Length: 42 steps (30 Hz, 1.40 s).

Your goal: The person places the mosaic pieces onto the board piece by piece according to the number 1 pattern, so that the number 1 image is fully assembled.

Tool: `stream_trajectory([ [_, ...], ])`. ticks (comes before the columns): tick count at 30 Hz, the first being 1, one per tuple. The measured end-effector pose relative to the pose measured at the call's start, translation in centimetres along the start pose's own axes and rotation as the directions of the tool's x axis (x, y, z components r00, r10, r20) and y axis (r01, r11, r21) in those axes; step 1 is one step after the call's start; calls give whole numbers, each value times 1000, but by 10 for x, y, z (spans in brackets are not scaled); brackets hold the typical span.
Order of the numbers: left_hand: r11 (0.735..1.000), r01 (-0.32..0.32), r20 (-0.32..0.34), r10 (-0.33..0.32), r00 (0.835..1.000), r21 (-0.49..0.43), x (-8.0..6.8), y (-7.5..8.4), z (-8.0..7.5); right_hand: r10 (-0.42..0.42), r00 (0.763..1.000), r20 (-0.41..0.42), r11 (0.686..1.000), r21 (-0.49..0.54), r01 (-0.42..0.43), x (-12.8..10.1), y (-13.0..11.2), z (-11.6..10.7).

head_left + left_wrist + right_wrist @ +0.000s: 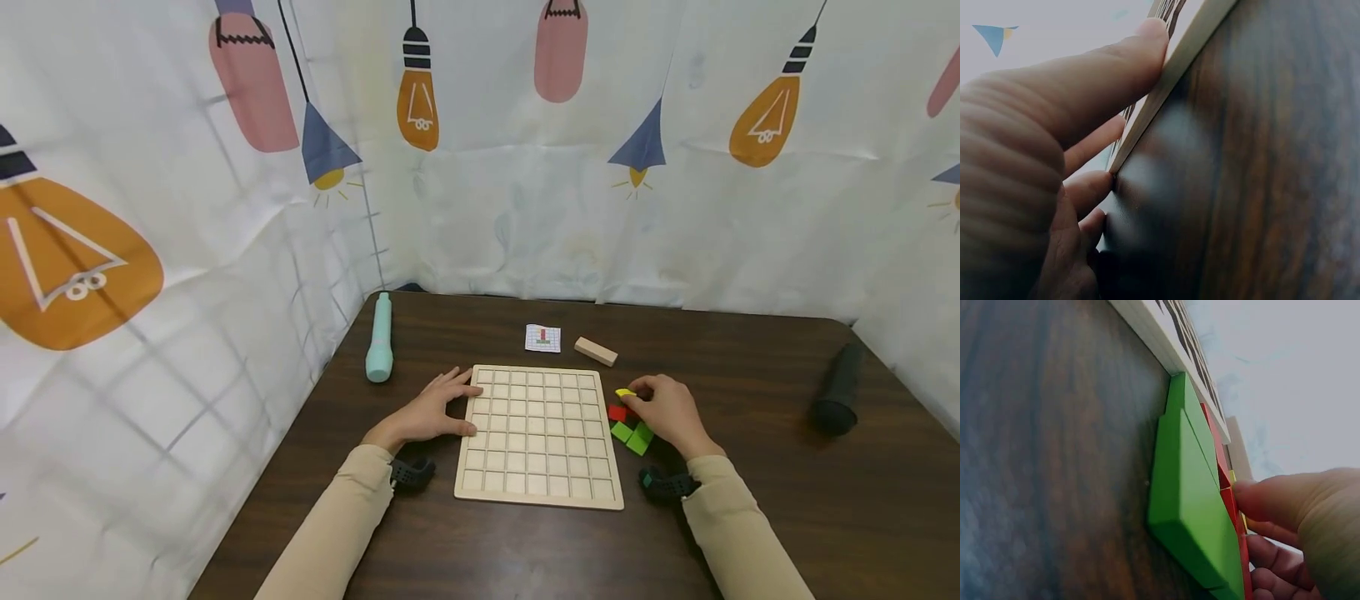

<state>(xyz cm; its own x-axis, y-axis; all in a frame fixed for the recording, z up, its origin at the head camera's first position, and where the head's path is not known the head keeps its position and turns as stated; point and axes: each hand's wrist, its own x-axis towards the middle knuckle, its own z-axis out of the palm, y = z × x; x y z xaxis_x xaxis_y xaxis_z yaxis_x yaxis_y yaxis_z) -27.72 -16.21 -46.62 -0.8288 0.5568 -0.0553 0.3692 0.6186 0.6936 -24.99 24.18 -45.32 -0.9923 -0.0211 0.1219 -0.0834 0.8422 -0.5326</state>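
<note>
A square wooden grid board [536,437] lies flat on the table. My left hand [431,408] rests at its left edge, fingers spread, with the thumb [1141,59] on the rim in the left wrist view. On the board's right side, my right hand [670,410] pinches a small yellow block [625,392] between thumb and fingers. Right beside that hand lie a red block [617,413] and several green blocks [637,439]. Close up in the right wrist view, the green blocks [1200,512] stand in front of the red ones [1215,444], and the thumb partly covers the yellow block.
Behind the board lie a small card [543,338] with a coloured grid pattern and a plain wooden bar [596,351]. A mint-green bottle-shaped object [380,337] is at the far left, a dark cylinder [836,390] at the far right. A patterned curtain [510,208] hangs behind the table.
</note>
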Motion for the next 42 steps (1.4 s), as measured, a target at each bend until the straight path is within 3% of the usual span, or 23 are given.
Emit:
stream_trajectory([
  [11, 1000, -4, -3, 4, 1000, -30, -2, 1, 1, -27, 999, 30, 1000, 9, 26, -1, 3, -1],
  [20, 999, 2, -4, -2, 1000, -32, -2, 4, 0, -6, 1000, -9, 1000, -21, 6, -1, 5, -1],
  [29, 999, -8, -7, 8, 1000, -32, -3, 1, 1, -54, 996, -64, 999, 1, 54, 2, 3, 3],
  [36, 999, -15, 2, 15, 1000, -32, -2, 1, 0, -103, 989, -103, 993, 42, 108, 0, -8, 5],
  [42, 1000, -16, -1, 16, 1000, -19, -3, 0, 0, -140, 987, -76, 987, 65, 145, -2, -26, 13],
])
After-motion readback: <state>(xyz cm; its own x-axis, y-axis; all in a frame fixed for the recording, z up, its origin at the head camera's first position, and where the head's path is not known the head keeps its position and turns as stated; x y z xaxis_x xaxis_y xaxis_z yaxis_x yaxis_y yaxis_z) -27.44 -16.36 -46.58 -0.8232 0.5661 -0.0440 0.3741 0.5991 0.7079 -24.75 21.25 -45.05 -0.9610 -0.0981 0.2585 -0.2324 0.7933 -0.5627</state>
